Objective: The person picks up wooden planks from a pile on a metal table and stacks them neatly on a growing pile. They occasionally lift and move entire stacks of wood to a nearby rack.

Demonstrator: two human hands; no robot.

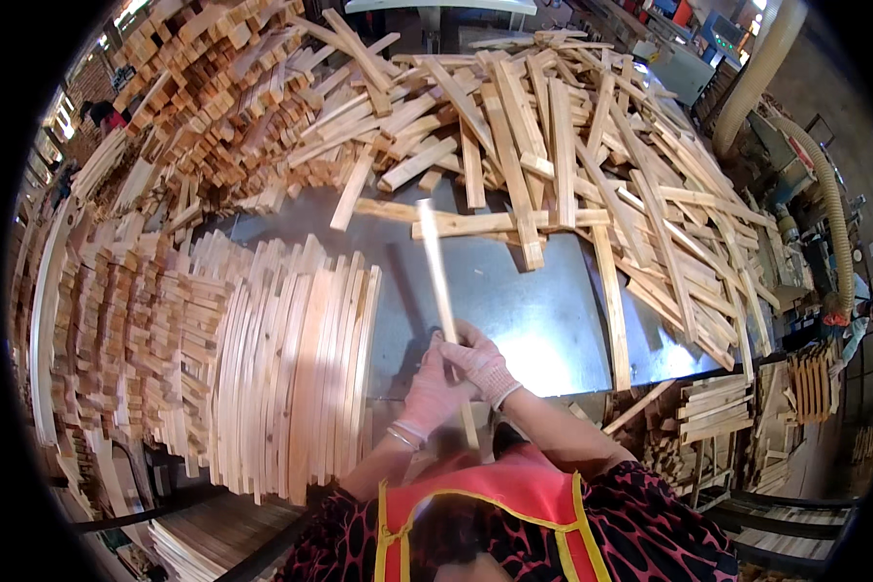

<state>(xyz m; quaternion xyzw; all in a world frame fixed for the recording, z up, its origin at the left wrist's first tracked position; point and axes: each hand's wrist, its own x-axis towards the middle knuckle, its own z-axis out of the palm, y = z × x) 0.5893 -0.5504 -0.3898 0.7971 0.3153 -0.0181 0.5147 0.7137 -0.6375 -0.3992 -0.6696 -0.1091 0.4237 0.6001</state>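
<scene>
A narrow, pale wooden strip (437,276) stands nearly upright in the picture, its far end over the metal table and its near end close to my apron. Both hands wear light pinkish work gloves and meet around its lower half. My left hand (429,396) is closed on the strip from the left. Just above and to the right, my right hand (481,361) grips the same strip, its fingers touching the left hand. Part of the strip is hidden behind the gloves. To the left of my hands lies a row of wooden strips (306,373) set side by side.
The shiny metal table (543,320) reflects bright light. A loose heap of wooden strips (553,136) covers its far and right parts. Stacked wood (213,107) rises at the far left. A ribbed hose (834,213) hangs at the right, near another person (856,335).
</scene>
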